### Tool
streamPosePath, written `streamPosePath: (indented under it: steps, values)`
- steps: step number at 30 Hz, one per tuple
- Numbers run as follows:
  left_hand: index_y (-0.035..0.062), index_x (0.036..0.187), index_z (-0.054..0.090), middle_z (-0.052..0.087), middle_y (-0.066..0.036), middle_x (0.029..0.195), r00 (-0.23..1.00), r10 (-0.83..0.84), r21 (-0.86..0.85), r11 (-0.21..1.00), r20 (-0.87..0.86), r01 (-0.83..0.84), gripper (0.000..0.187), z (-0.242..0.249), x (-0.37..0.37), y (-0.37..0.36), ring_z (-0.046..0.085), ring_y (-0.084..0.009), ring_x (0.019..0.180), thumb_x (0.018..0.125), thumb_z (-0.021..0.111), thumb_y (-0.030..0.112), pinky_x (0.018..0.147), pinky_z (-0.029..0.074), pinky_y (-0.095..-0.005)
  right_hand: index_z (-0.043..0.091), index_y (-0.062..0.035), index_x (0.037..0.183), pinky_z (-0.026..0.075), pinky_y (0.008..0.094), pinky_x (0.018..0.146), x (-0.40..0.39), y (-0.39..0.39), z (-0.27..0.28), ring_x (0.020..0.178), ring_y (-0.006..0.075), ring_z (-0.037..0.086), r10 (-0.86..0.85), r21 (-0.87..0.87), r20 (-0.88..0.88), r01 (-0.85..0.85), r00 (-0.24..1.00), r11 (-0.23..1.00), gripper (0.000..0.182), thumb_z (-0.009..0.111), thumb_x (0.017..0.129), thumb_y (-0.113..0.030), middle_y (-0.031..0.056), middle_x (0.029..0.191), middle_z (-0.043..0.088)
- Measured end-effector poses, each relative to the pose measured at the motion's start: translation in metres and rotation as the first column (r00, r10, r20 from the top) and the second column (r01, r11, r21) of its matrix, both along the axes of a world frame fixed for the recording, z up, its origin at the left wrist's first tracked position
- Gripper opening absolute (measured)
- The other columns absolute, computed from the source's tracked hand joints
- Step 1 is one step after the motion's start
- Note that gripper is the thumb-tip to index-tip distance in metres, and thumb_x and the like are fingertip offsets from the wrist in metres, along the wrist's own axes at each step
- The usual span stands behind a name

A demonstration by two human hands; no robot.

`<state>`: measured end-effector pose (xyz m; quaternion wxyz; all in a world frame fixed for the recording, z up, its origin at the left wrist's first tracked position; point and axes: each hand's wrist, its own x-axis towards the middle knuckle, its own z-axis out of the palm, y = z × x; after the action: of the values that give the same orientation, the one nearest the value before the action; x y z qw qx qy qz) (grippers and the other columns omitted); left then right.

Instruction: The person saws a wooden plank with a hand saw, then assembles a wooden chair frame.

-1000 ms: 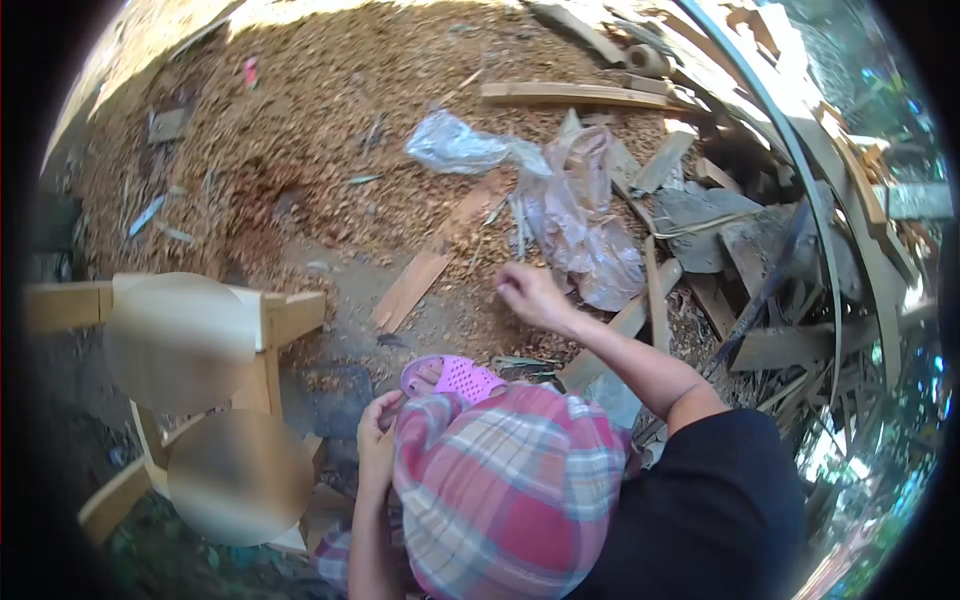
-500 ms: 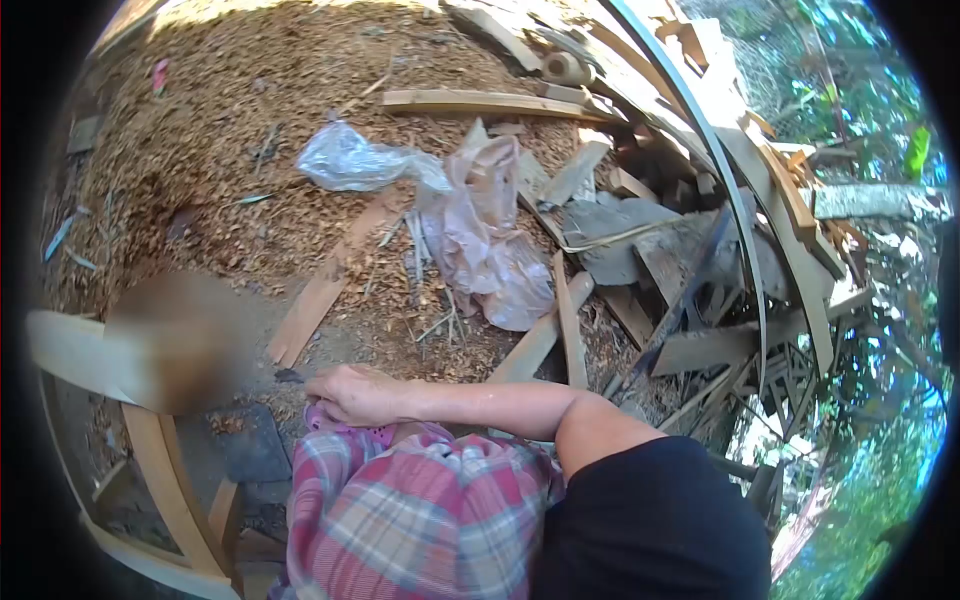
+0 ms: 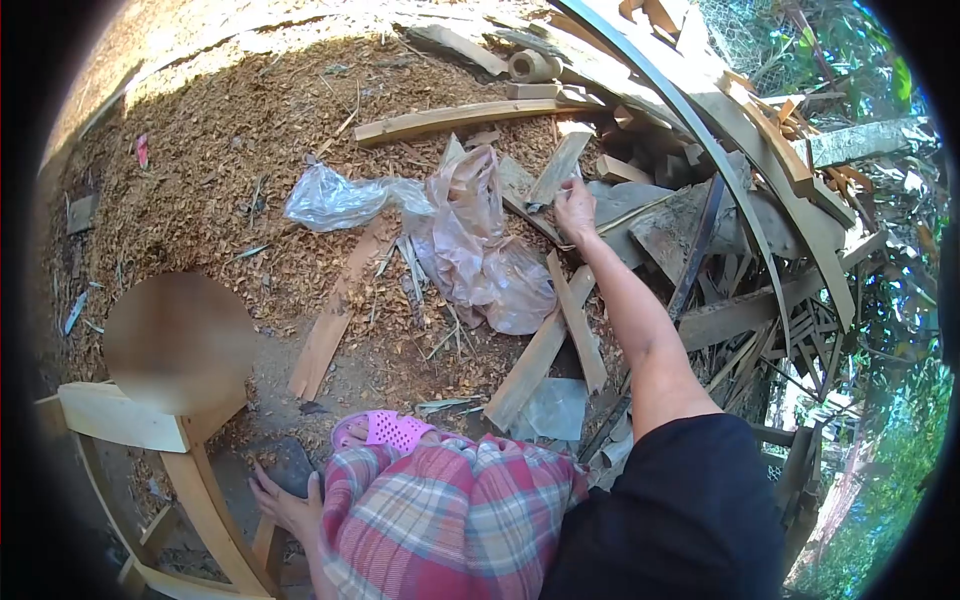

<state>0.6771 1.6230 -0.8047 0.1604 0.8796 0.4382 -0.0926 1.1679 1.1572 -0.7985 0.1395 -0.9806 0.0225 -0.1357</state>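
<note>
My right hand [image 3: 575,212] reaches forward, its fingers closed at the lower end of a short piece of wood [image 3: 560,168] in the scrap pile. Just left of this hand lies a crumpled pinkish plastic bag [image 3: 490,265]. Down at the lower left, my left hand [image 3: 288,505] has its fingers spread, beside my plaid-covered leg. A dark flat slab [image 3: 285,465] lies right at those fingers. Close by on the left stands a curved wooden frame [image 3: 210,515], its top partly covered by a round blurred patch.
A clear plastic bag [image 3: 340,198] lies on wood chips [image 3: 210,170]. Two loose slats [image 3: 545,365] cross near my pink clog [image 3: 400,430]. A long curved strip [image 3: 700,130] arches over the scrap pile at right. Another plank [image 3: 455,120] lies farther back.
My right hand has moved from near my foot, forward and right, to the piece of wood. My left hand has come into view at the lower left. The view has shifted slightly.
</note>
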Motion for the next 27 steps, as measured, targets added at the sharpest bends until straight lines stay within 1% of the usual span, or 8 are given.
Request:
streamPosePath:
  steps: [4, 7, 12, 14, 16, 17, 20, 27]
  values:
    - [0.0128, 0.151, 0.023, 0.025, -0.027, 0.148, 0.996, -0.002, -0.019, 1.000, -0.090, 0.000, 0.106, 0.007, 0.005, -0.003, 0.028, -0.0462, 0.134, 0.065, 0.080, 0.038, 0.109, 0.024, -0.0566, 0.059, 0.0029, 0.105, 0.054, 0.0357, 0.055, 0.054, -0.025, -0.030, 0.074, 0.0291, 0.069, -0.314, 0.182, -0.308, 0.379, 0.898, 0.907, 0.045, 0.066, 0.085, -0.037, 0.0169, 0.086, 0.068]
    - [0.0140, 0.152, 0.021, 0.024, -0.028, 0.148, 0.990, -0.014, -0.018, 1.000, -0.140, 0.012, 0.108, 0.006, 0.005, -0.003, 0.027, -0.0460, 0.135, 0.065, 0.080, 0.038, 0.110, 0.024, -0.0561, 0.057, 0.0088, 0.119, 0.054, 0.0419, 0.082, 0.067, 0.008, -0.022, 0.095, 0.0378, 0.067, -0.416, -0.057, -0.160, 0.413, 0.895, 0.909, 0.083, 0.073, 0.070, -0.056, 0.0275, 0.109, 0.065]
    - [0.0144, 0.152, 0.020, 0.024, -0.029, 0.147, 0.987, 0.000, -0.023, 1.000, -0.161, -0.004, 0.108, 0.006, 0.009, 0.001, 0.027, -0.0462, 0.134, 0.066, 0.080, 0.037, 0.110, 0.023, -0.0558, 0.059, 0.0076, 0.116, 0.052, 0.0436, 0.087, 0.076, 0.015, -0.042, 0.095, 0.0388, 0.066, -0.421, 0.024, -0.166, 0.430, 0.892, 0.902, 0.069, 0.074, 0.071, -0.042, 0.0264, 0.100, 0.068]
    - [0.0139, 0.152, 0.020, 0.024, -0.029, 0.147, 0.989, -0.033, -0.015, 0.999, -0.142, 0.031, 0.106, 0.005, 0.007, 0.001, 0.026, -0.0462, 0.135, 0.067, 0.079, 0.037, 0.110, 0.023, -0.0558, 0.044, 0.0113, 0.125, 0.046, 0.0406, 0.094, 0.055, 0.022, -0.031, 0.107, 0.0329, 0.059, -0.077, 0.716, -0.461, 0.422, 0.884, 0.556, 0.074, 0.072, 0.074, -0.035, 0.0271, 0.116, 0.058]
    - [0.0133, 0.152, 0.021, 0.024, -0.029, 0.147, 0.990, -0.045, -0.009, 0.999, -0.136, 0.045, 0.104, 0.004, 0.008, 0.000, 0.026, -0.0461, 0.135, 0.069, 0.078, 0.038, 0.111, 0.022, -0.0559, 0.050, 0.0127, 0.113, 0.047, 0.0407, 0.086, 0.017, 0.051, -0.014, 0.097, 0.0292, 0.060, -0.039, 0.791, -0.469, 0.439, 0.882, 0.427, 0.061, 0.070, 0.077, -0.033, 0.0202, 0.103, 0.060]
    - [0.0131, 0.152, 0.021, 0.024, -0.029, 0.147, 0.990, -0.045, -0.007, 0.999, -0.137, 0.044, 0.104, 0.004, 0.009, -0.001, 0.026, -0.0461, 0.135, 0.069, 0.078, 0.038, 0.111, 0.022, -0.0559, 0.055, 0.0096, 0.105, 0.046, 0.0429, 0.084, 0.002, 0.060, -0.014, 0.096, 0.0311, 0.058, -0.194, 0.594, -0.310, 0.349, 0.931, 0.724, 0.052, 0.069, 0.080, -0.034, 0.0189, 0.097, 0.059]
    - [0.0121, 0.152, 0.022, 0.024, -0.029, 0.147, 0.990, -0.031, -0.019, 0.999, -0.137, 0.028, 0.101, 0.008, 0.012, -0.002, 0.026, -0.0459, 0.135, 0.071, 0.076, 0.041, 0.111, 0.022, -0.0562, 0.057, 0.0049, 0.106, 0.045, 0.0442, 0.085, 0.004, 0.037, -0.001, 0.099, 0.0344, 0.056, -0.079, 0.180, -0.261, 0.129, 0.962, 0.975, 0.049, 0.068, 0.083, -0.037, 0.0214, 0.098, 0.057]
    - [0.0111, 0.151, 0.025, 0.025, -0.029, 0.147, 0.985, -0.107, -0.030, 0.994, -0.138, 0.103, 0.096, 0.013, 0.007, 0.003, 0.027, -0.0464, 0.135, 0.077, 0.070, 0.051, 0.109, 0.023, -0.0570, 0.047, -0.0061, 0.122, 0.048, 0.0468, 0.089, 0.071, -0.050, 0.011, 0.110, 0.0421, 0.052, -0.218, -0.480, -0.106, 0.142, 0.970, 0.866, 0.046, 0.063, 0.080, -0.008, 0.0234, 0.115, 0.049]
